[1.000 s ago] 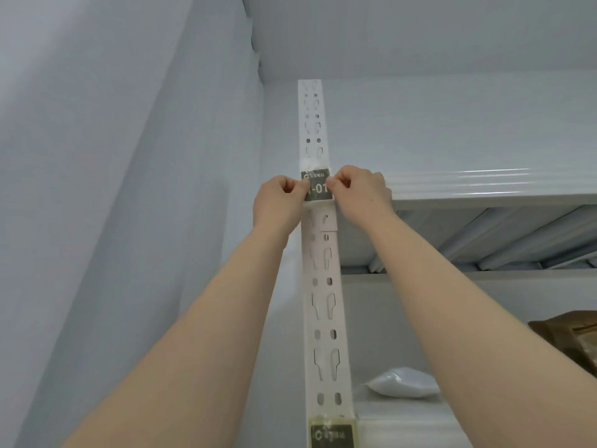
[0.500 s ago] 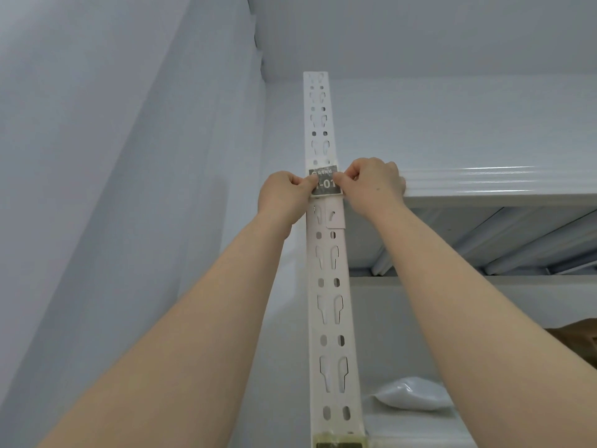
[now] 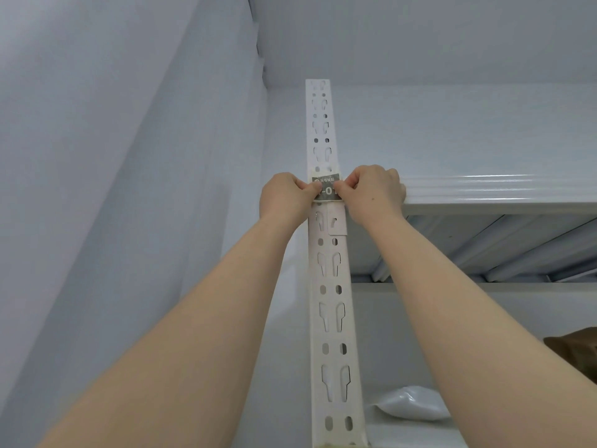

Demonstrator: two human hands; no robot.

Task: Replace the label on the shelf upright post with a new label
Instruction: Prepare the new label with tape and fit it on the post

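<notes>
Pale grey walls [image 3: 129, 189] meet behind a white slotted shelf upright post [image 3: 332, 286], which runs from 6 o'clock to 12 o'clock, and the top shelf board [image 3: 500, 197] leaves it toward 3 o'clock. A white bag [image 3: 410, 405] lies at 5 o'clock and a brown thing [image 3: 578, 350] at 4 o'clock, both partly behind the right forearm. The dark label [image 3: 326, 189] sits on the post just above the view's middle, where the left hand [image 3: 284, 197] and right hand [image 3: 371, 192] pinch its sides with curled fingers; only "-0" is readable.
</notes>
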